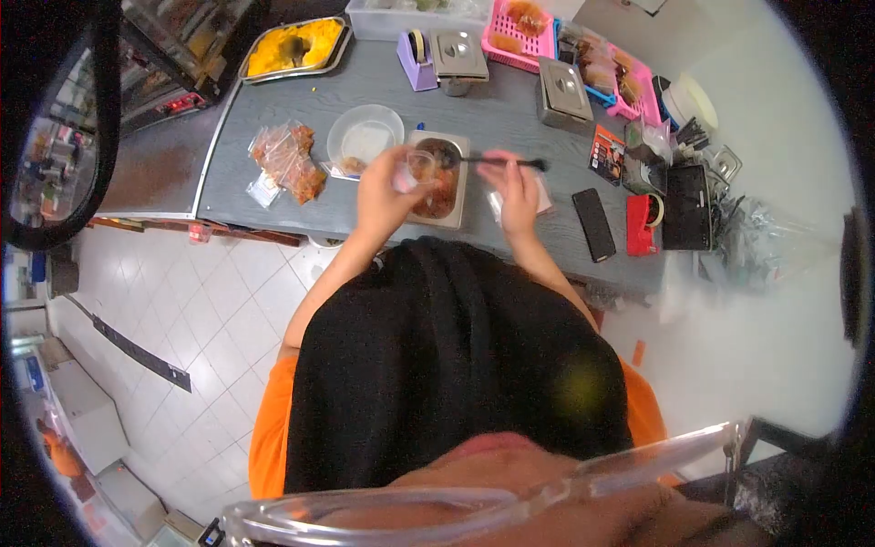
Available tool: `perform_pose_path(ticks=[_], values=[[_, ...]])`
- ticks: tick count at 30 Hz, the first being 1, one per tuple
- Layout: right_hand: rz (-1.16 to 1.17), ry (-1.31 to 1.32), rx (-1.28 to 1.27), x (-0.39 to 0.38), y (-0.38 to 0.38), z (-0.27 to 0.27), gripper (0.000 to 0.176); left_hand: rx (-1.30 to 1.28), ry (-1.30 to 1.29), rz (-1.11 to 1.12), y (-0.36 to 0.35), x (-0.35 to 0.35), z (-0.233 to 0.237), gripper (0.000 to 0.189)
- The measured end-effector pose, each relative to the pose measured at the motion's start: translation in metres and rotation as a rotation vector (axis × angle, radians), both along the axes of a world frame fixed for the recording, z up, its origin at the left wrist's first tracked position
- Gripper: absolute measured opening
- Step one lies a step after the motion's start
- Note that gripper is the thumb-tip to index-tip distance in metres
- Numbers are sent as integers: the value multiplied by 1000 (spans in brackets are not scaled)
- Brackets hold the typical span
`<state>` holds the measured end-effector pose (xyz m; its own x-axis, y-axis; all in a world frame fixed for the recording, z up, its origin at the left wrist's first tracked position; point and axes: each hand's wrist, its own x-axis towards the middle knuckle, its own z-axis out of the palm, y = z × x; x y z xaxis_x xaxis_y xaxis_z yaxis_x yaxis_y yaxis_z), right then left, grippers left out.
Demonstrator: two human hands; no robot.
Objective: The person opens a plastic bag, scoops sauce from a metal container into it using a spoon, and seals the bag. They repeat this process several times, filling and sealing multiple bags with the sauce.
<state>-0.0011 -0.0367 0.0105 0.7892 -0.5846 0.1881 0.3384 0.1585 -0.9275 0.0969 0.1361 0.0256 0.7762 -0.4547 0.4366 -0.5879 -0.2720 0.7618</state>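
My left hand grips a small clear plastic bag, its mouth held open above a metal pan. Reddish-brown sauce with chunks lies in that pan. Fingers of my right hand are closed round the handle of a black spoon, whose head reaches over the pan near the bag. Under my right hand is a stack of clear plastic bags. Left of my left hand stands a round clear plastic tub, and past it lies a pile of filled sauce bags.
A tray of yellow food sits at the back left. Behind the pan are a purple tape dispenser, lidded metal containers and a pink basket. To the right lie a phone and a red tape dispenser.
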Motion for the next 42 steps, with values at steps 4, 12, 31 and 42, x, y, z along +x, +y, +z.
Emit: perform_pose_path(ticks=[4, 12, 31, 42], values=[[25, -201, -938, 4, 12, 22, 31, -39, -44, 41, -1, -5, 7, 61], [8, -102, -803, 20, 36, 45, 12, -155, -72, 120, 5, -14, 29, 55], [221, -39, -147, 21, 42, 45, 9, -328, 226, -164, 27, -8, 35, 6], [437, -56, -68, 25, 50, 51, 5, -278, 196, -214, 26, -16, 46, 10]])
